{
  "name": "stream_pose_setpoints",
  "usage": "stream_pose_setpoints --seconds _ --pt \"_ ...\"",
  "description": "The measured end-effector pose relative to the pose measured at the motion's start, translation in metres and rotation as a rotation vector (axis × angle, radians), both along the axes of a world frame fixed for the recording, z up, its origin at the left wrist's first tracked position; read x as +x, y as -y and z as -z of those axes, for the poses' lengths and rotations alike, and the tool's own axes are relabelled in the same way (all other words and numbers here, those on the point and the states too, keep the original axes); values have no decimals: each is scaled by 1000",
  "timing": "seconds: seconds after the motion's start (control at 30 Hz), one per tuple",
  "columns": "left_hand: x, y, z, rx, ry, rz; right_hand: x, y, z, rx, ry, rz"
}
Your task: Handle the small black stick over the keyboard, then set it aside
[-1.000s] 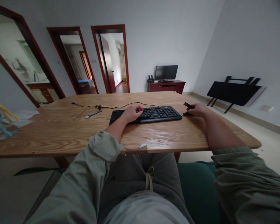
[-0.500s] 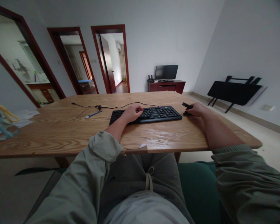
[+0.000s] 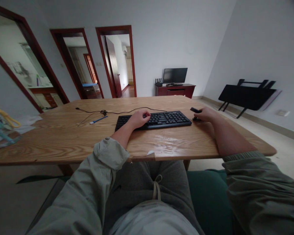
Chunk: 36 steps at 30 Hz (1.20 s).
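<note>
A black keyboard point(image 3: 161, 119) lies on the wooden table point(image 3: 63, 137) in front of me. My left hand point(image 3: 138, 119) rests on the keyboard's left part with its fingers curled down onto the keys. My right hand point(image 3: 206, 115) sits just past the keyboard's right end, closed around a small black object point(image 3: 195, 110) that sticks out toward the left. Another small dark piece point(image 3: 195, 119) lies on the table under that hand.
The keyboard's black cable point(image 3: 127, 111) runs left across the table. A blue pen point(image 3: 98, 120) lies left of the keyboard. A pale blue and yellow item point(image 3: 0, 125) sits at the table's far left. A folded black table point(image 3: 246, 96) leans on the right wall.
My right hand with the small black object has shifted slightly left, closer to the keyboard's right end. My left hand has stayed on the keys.
</note>
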<state>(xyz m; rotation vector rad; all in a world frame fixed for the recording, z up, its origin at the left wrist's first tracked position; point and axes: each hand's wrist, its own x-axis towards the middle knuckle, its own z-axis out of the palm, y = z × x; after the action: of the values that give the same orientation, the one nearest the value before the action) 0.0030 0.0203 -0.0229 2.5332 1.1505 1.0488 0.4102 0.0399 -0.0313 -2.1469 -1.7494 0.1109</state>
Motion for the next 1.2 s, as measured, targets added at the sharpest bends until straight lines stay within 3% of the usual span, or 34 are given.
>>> stream_pose_setpoints --seconds 0.1,0.3,1.2 --pt "0 0 0 7 2 -1 -2 2 -3 -68 5 78" --pt "0 0 0 3 -1 -12 0 3 -6 -42 -8 148" --pt "0 0 0 -5 10 6 -6 18 -11 -6 7 157"
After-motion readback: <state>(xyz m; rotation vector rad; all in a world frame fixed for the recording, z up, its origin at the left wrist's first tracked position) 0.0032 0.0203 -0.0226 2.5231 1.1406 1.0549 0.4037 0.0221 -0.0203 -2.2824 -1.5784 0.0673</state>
